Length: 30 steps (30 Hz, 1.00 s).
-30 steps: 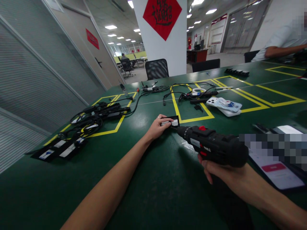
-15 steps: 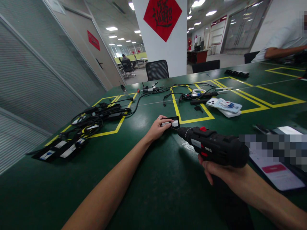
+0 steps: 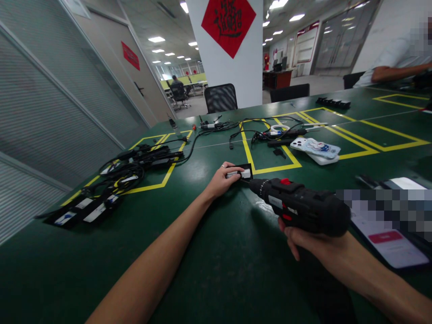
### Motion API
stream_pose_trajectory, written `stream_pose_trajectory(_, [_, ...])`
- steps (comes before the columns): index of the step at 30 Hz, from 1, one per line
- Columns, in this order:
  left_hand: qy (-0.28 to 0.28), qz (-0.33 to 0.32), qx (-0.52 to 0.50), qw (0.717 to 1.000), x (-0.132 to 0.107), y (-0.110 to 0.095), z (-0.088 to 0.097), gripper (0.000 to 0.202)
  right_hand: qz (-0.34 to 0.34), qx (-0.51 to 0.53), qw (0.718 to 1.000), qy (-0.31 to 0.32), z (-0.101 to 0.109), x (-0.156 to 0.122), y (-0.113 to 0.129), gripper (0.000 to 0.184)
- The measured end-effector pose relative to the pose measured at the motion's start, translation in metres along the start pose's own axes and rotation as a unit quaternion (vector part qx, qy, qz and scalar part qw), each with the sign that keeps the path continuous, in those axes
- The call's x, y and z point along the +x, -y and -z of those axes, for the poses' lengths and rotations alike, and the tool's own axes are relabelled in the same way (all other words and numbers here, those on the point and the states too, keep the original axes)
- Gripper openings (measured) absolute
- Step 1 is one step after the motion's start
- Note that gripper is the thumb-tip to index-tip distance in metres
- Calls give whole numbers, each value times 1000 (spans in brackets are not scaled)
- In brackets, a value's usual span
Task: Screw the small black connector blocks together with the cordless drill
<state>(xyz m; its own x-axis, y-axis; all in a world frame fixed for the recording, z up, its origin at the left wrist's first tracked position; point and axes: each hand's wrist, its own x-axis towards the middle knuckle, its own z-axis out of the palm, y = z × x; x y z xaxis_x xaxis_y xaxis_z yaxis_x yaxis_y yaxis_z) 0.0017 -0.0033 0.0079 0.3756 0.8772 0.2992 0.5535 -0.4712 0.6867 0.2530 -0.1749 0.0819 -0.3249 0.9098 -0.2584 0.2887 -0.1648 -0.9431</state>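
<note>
My right hand (image 3: 303, 238) is wrapped round the grip of a black cordless drill (image 3: 300, 204) with red buttons. The drill lies level and points left, its thin bit reaching the near side of a small black bracket-like piece (image 3: 249, 167) with a white block (image 3: 247, 173) in it. My left hand (image 3: 224, 178), a ring on one finger, closes over this piece and holds it down on the green table (image 3: 216, 252). Fingers cover its left part. Whether the bit touches a screw is too small to tell.
Tangled black cables and flat black parts (image 3: 141, 162) lie at the left. Beyond my hands are more cables, a pen-like tool (image 3: 275, 133) and a phone in a cartoon case (image 3: 315, 147). A lit phone (image 3: 388, 238) lies at right. A person's arm (image 3: 398, 74) rests at the far right.
</note>
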Motion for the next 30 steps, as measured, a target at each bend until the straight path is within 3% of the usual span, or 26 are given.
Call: stream_pose_trajectory(30, [2,3,0,1000,2,4,-1,29,-13,1,1000,5,1,1,-3,23])
